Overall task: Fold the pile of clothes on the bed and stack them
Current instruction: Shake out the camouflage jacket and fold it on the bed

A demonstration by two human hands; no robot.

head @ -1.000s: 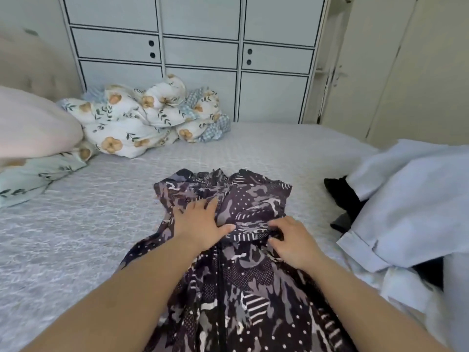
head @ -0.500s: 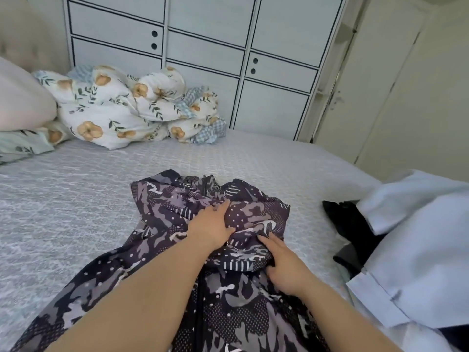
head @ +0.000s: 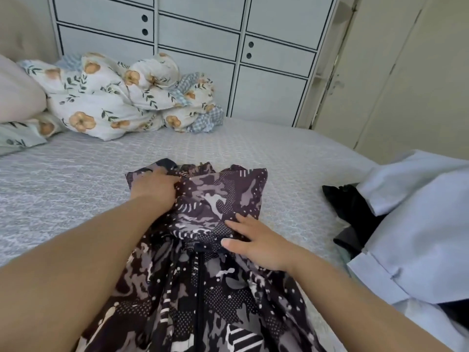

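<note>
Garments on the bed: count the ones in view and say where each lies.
3: the patterned garment under both hands at centre, the light blue shirt at the right edge, and a black garment partly beneath that shirt. More may be hidden under it.

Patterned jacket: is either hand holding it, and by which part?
The left hand grips the patterned jacket at its far left corner; the right hand only presses flat near the zip.

Two hands point(head: 154, 189) point(head: 258, 240), one patterned garment point(head: 220, 199), one floral duvet point(head: 114, 97)
</note>
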